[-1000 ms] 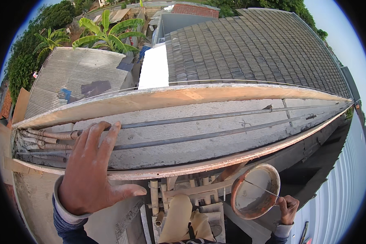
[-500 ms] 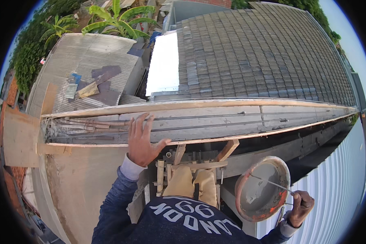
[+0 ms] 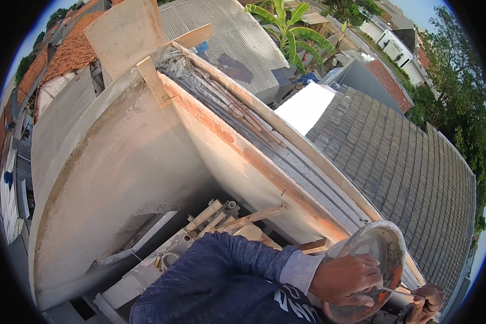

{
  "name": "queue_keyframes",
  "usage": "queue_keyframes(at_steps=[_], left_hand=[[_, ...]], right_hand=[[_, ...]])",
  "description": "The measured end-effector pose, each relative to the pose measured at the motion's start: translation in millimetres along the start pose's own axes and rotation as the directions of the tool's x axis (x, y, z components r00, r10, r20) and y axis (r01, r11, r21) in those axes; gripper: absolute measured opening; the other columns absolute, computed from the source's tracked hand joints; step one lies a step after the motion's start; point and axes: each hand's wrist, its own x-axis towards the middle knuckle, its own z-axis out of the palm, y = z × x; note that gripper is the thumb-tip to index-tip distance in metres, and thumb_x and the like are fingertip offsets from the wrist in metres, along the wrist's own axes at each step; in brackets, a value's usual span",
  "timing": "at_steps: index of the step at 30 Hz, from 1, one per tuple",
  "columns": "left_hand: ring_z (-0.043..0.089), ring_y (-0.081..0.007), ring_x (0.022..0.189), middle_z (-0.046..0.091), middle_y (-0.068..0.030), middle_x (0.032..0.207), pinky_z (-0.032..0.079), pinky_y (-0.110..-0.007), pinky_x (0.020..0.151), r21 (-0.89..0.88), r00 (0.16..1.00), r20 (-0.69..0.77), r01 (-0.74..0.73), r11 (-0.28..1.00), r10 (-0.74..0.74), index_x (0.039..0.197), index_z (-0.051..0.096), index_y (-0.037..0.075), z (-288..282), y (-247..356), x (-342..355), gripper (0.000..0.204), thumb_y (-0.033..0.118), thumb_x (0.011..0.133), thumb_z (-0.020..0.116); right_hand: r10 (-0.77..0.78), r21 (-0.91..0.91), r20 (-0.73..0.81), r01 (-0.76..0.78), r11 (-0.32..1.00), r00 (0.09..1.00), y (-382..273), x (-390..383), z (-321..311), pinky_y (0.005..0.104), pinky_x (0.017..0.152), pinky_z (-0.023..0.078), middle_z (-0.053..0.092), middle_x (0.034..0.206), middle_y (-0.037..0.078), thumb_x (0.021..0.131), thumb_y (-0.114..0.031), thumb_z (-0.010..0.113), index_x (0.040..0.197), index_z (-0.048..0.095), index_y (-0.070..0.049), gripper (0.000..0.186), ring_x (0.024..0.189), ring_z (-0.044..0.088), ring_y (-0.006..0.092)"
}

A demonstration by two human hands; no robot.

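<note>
Rooftops fill the upper part of the frame: grey tiles (image 3: pixel 410 162) at the right, orange tiles at the upper left, and a banana plant (image 3: pixel 286 27) at the top centre. Running from the upper left down to the lower right is a long wooden form (image 3: pixel 254 156) on top of a plastered wall (image 3: pixel 124 178), with steel bars (image 3: pixel 227 102) lying inside it. Below the wall, near the centre, sits a rough wooden scaffold (image 3: pixel 227 216).

At the lower right, a round metal pan (image 3: pixel 386 245), smeared grey and orange, is tilted against the end of the form. The left hand (image 3: pixel 346 279), coming out of a blue sleeve (image 3: pixel 221 281), lies closed over the pan's lower rim, fingers curled around it. The right hand (image 3: pixel 426 303), at the bottom right edge, is wrapped tightly around the handle of a thin trowel (image 3: pixel 397 291) whose blade reaches toward the pan, just beside the left hand.
</note>
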Motion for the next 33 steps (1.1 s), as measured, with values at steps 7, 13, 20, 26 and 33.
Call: queue_keyframes(at_steps=[7, 13, 20, 26, 33], left_hand=[[0.057, -0.0336, 0.050, 0.057, -0.0173, 0.059, 0.043, -0.043, 0.049, 0.291, 0.851, -0.515, 0.064, 0.955, 0.100, 0.082, 0.060, -0.003, -23, 15, 13, 0.029, 0.024, 0.092, 0.059], [0.056, -0.0319, 0.052, 0.054, -0.0142, 0.060, 0.042, -0.040, 0.050, 0.531, 0.724, -0.665, 0.285, 0.798, 0.184, 0.079, 0.055, -0.001, -61, 20, 18, 0.024, 0.020, 0.087, 0.064], [0.058, -0.0316, 0.051, 0.058, -0.0153, 0.061, 0.044, -0.041, 0.048, 0.700, 0.663, -0.667, 0.403, 0.590, 0.339, 0.091, 0.058, -0.005, -111, 14, 10, 0.023, 0.018, 0.088, 0.062], [0.054, -0.0319, 0.049, 0.052, -0.0139, 0.055, 0.040, -0.040, 0.046, 0.722, 0.513, -0.691, 0.487, 0.491, 0.509, 0.069, 0.056, 0.004, -143, -1, 10, 0.022, 0.015, 0.087, 0.062], [0.055, -0.0327, 0.049, 0.053, -0.0150, 0.054, 0.039, -0.041, 0.044, 0.679, 0.447, -0.728, 0.576, 0.456, 0.519, 0.069, 0.056, 0.004, -171, -19, 0, 0.025, 0.017, 0.089, 0.059]], right_hand=[[-0.419, 0.130, -0.102, 0.430, 0.893, 0.902, -11, 108, 37, 0.0283, 0.056, 0.034, 0.054, 0.064, 0.003, 0.087, -0.042, 0.066, 0.081, 0.064, 0.000, 0.042, 0.058, 0.047, 0.0120], [-0.434, 0.315, -0.147, 0.458, 0.831, 0.889, -27, 169, 97, 0.0300, 0.073, 0.043, 0.057, 0.094, 0.008, 0.087, -0.056, 0.060, 0.115, 0.060, 0.000, 0.062, 0.086, 0.054, 0.0163], [0.107, 0.766, 0.309, -0.314, 0.560, 0.945, 57, 136, 198, 0.0520, 0.103, 0.038, 0.037, 0.140, 0.021, 0.092, -0.064, 0.041, 0.144, 0.031, 0.000, 0.083, 0.128, 0.042, 0.0342], [-0.157, 0.772, 0.631, -0.635, 0.030, 0.760, -25, 122, 254, 0.0601, 0.100, 0.037, 0.037, 0.142, 0.019, 0.089, -0.062, 0.051, 0.145, 0.024, -0.004, 0.085, 0.131, 0.038, 0.0391], [-0.132, 0.757, 0.645, -0.653, -0.025, 0.753, -69, 171, 304, 0.0600, 0.089, 0.048, 0.043, 0.124, 0.025, 0.093, -0.021, 0.051, 0.123, 0.032, 0.008, 0.046, 0.112, 0.054, 0.0451]])
